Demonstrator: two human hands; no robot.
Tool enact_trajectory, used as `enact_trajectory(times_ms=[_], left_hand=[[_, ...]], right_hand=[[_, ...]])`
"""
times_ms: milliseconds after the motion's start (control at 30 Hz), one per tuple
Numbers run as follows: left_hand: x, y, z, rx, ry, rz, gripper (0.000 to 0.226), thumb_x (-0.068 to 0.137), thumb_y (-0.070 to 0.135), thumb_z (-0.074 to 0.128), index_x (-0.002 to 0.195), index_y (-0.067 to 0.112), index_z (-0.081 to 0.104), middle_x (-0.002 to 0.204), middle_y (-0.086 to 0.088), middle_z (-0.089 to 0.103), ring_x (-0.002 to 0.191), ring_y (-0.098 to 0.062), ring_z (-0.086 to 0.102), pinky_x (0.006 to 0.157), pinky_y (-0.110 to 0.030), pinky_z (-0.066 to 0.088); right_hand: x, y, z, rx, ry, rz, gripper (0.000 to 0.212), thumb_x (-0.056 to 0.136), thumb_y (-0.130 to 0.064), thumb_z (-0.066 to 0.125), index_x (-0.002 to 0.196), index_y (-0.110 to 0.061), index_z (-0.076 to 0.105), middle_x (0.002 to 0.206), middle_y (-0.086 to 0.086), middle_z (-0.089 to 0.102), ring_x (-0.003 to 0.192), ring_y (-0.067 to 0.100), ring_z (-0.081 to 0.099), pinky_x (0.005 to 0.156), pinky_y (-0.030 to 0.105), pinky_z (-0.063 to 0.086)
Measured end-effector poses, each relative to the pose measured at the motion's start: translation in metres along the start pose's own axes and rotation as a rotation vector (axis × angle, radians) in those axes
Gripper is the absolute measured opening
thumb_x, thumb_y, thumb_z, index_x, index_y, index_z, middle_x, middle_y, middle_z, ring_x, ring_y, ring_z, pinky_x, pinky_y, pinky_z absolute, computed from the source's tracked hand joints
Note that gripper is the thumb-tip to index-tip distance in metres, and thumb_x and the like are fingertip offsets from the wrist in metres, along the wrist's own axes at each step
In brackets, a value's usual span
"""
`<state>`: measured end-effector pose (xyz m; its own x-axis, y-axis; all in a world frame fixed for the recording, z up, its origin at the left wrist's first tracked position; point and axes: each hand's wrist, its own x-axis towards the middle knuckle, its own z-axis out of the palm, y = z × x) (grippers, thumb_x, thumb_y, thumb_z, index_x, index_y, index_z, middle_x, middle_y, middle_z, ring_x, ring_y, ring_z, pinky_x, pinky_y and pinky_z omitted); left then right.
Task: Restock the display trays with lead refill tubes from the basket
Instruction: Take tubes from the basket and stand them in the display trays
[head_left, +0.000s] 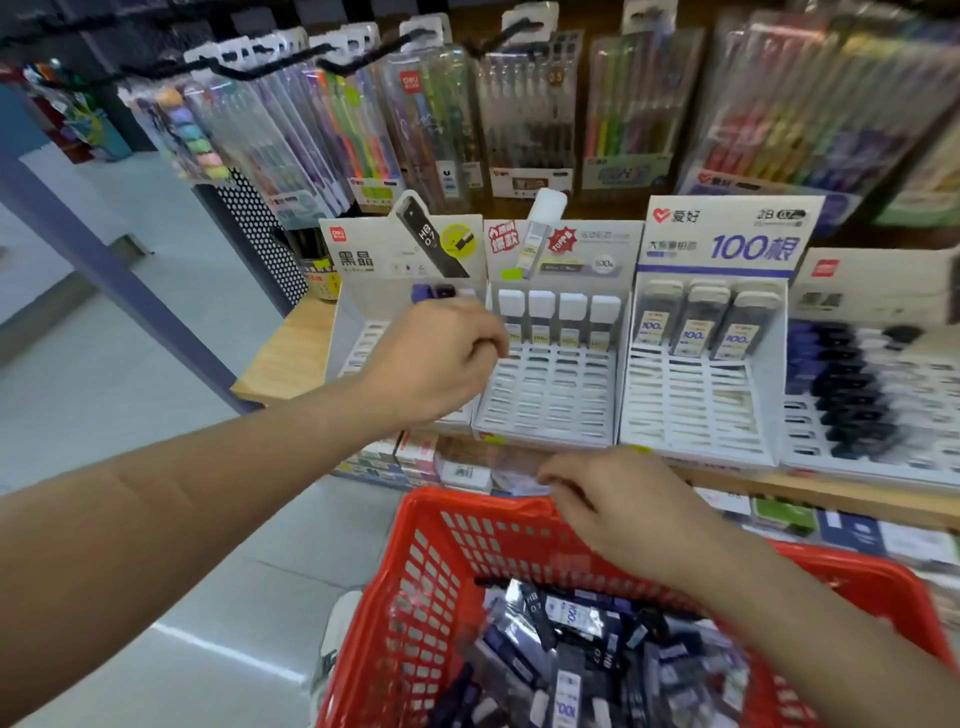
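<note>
Trays (545, 395) — four; red basket (467, 503) — one

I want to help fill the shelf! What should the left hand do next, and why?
Probably ease the left hand down and slot the purple tube into the left tray. The hand's fingers are curled right above that tray. The tube shows at its fingertips, though the grip itself is hidden, and the tray's visible slots look empty.
</note>
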<state>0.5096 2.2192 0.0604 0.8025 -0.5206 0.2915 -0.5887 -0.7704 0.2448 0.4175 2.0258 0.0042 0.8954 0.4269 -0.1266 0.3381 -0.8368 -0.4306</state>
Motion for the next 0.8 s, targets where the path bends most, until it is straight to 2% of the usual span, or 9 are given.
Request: enact_trajectory(times_ms=[133, 233, 333, 400, 467, 567, 633, 700, 800], left_hand=[[-0.045, 0.052, 0.034, 0.054, -0.385, 0.081, 0.028, 0.082, 0.024, 0.041, 0.089, 0.024, 0.068, 0.090, 0.004, 0.068, 0.083, -0.020, 0.062, 0.074, -0.036, 0.051], [-0.091, 0.067, 0.090, 0.143, -0.717, 0.058, 0.023, 0.087, 0.023, 0.043, 0.094, 0.024, 0.065, 0.096, -0.001, 0.069, 0.089, -0.024, 0.063, 0.076, -0.037, 0.052], [-0.144, 0.069, 0.156, 0.147, -0.932, -0.064, 0.021, 0.086, 0.017, 0.044, 0.091, 0.019, 0.064, 0.097, -0.006, 0.069, 0.089, -0.024, 0.063, 0.075, -0.036, 0.053], [-0.174, 0.067, 0.190, 0.132, -0.980, -0.160, 0.026, 0.089, 0.015, 0.048, 0.109, 0.020, 0.063, 0.115, -0.006, 0.064, 0.101, -0.022, 0.060, 0.084, -0.037, 0.053], [-0.192, 0.065, 0.214, 0.118, -0.956, -0.247, 0.052, 0.089, 0.011, 0.053, 0.138, 0.022, 0.043, 0.146, -0.004, 0.039, 0.130, -0.026, 0.041, 0.100, -0.037, 0.046], [-0.196, 0.065, 0.233, 0.113, -0.882, -0.332, 0.087, 0.084, -0.003, 0.055, 0.152, 0.025, 0.008, 0.160, -0.001, -0.003, 0.146, -0.031, 0.009, 0.108, -0.038, 0.039], [-0.195, 0.061, 0.244, 0.102, -0.870, -0.402, 0.099, 0.082, -0.004, 0.058, 0.151, 0.028, -0.005, 0.158, -0.002, -0.016, 0.147, -0.033, 0.000, 0.109, -0.040, 0.038], [-0.197, 0.054, 0.254, 0.075, -0.874, -0.467, 0.106, 0.082, 0.000, 0.060, 0.148, 0.035, -0.015, 0.158, -0.007, -0.016, 0.146, -0.036, 0.000, 0.107, -0.042, 0.040], [-0.206, 0.046, 0.262, 0.158, -0.891, -0.461, 0.105, 0.086, 0.016, 0.064, 0.145, 0.040, -0.019, 0.156, -0.013, 0.010, 0.141, -0.041, 0.017, 0.099, -0.046, 0.043]], right_hand=[[-0.044, 0.030, 0.028, -0.055, -0.270, 0.093, 0.022, 0.095, -0.025, 0.047, 0.099, -0.019, 0.067, 0.097, 0.003, 0.070, 0.091, 0.025, 0.062, 0.078, 0.036, 0.052], [-0.077, 0.057, 0.073, -0.083, -0.497, 0.247, 0.017, 0.093, -0.022, 0.048, 0.081, -0.014, 0.057, 0.087, 0.009, 0.063, 0.085, 0.031, 0.060, 0.074, 0.038, 0.053], [-0.108, 0.082, 0.118, -0.041, -0.591, 0.361, 0.018, 0.095, -0.020, 0.049, 0.101, -0.008, 0.060, 0.101, 0.011, 0.063, 0.099, 0.032, 0.062, 0.082, 0.037, 0.052], [-0.124, 0.095, 0.139, 0.014, -0.572, 0.431, 0.034, 0.098, -0.022, 0.050, 0.128, -0.009, 0.051, 0.126, 0.012, 0.053, 0.117, 0.031, 0.053, 0.090, 0.035, 0.046], [-0.136, 0.106, 0.153, 0.026, -0.513, 0.494, 0.063, 0.096, -0.019, 0.055, 0.151, -0.015, 0.025, 0.154, 0.011, 0.027, 0.137, 0.033, 0.035, 0.101, 0.038, 0.042], [-0.142, 0.115, 0.164, -0.051, -0.513, 0.520, 0.095, 0.088, 0.001, 0.056, 0.156, -0.029, -0.004, 0.163, 0.004, -0.014, 0.151, 0.032, -0.003, 0.110, 0.045, 0.037], [-0.139, 0.122, 0.169, -0.110, -0.523, 0.516, 0.106, 0.084, 0.008, 0.054, 0.154, -0.033, -0.014, 0.160, 0.001, -0.028, 0.150, 0.027, -0.016, 0.118, 0.051, 0.022], [-0.133, 0.127, 0.175, -0.150, -0.530, 0.508, 0.108, 0.086, 0.006, 0.055, 0.153, -0.032, -0.020, 0.158, 0.003, -0.033, 0.149, 0.026, -0.020, 0.120, 0.053, 0.008], [-0.123, 0.129, 0.189, -0.196, -0.576, 0.516, 0.108, 0.091, -0.017, 0.065, 0.152, -0.025, -0.024, 0.162, 0.008, -0.020, 0.151, 0.030, -0.010, 0.120, 0.055, 0.005]])
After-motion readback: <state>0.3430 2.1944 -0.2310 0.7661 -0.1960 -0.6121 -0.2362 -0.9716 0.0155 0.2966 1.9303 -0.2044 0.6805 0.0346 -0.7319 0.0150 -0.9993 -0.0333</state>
